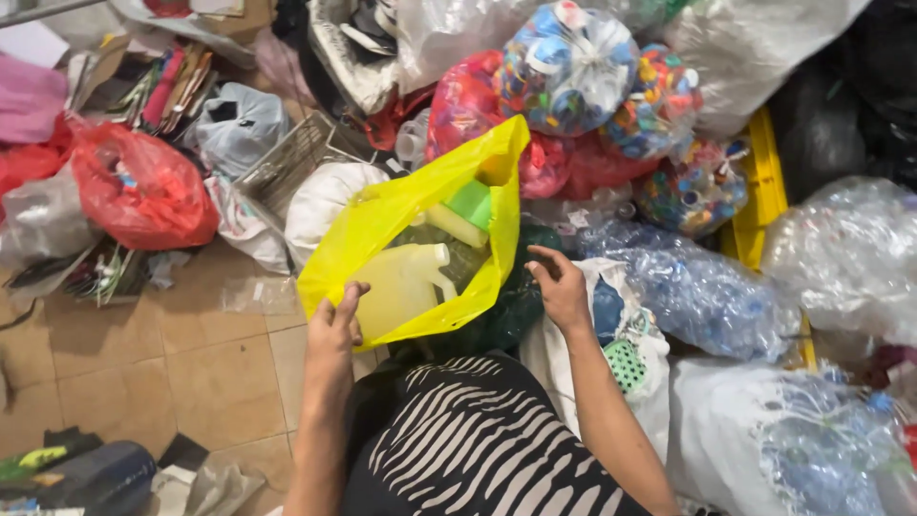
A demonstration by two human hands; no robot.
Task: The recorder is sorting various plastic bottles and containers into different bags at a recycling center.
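L fingers (346, 304) pinch yellow bag (382, 215) rim; R hand (559, 287) just beside it

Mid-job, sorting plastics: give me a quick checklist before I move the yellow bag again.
1. Left hand gripping the rim of the yellow bag: ok.
2. Right hand on the bag: not ok, it is open beside the rim, apart from it.
3. Bag mouth open: ok.
4. Pale jug and green-capped bottle inside the bag: ok.
5. Bag bottom supported: cannot tell, hidden.
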